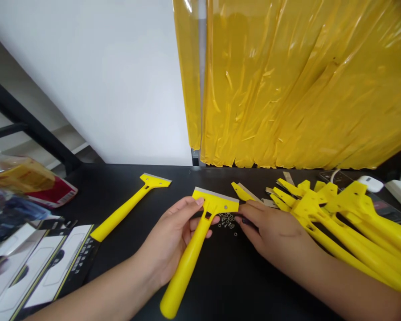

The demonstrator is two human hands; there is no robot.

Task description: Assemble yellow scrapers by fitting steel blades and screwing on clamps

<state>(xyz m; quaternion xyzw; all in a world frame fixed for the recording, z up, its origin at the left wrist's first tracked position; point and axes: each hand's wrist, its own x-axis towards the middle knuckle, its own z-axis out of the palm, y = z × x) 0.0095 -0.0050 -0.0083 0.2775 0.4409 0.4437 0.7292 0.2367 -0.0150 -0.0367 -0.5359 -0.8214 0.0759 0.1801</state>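
Yellow plastic scraper (187,267), handle end nearest, gripped in left hand (169,243), steel blade up, above black table (240,285); right hand (274,236) just beside scraper head, pinched closed on something small and dark, unclear what; small metal screws (227,221) heaped between hands; second scraper (130,205) lying left; more yellow scrapers (341,214) piled right.

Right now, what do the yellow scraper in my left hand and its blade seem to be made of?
The yellow scraper looks like moulded plastic: smooth, glossy, evenly coloured. Its blade looks like thin bare metal, probably steel, with a dull grey finish, though the exact metal can't be told.
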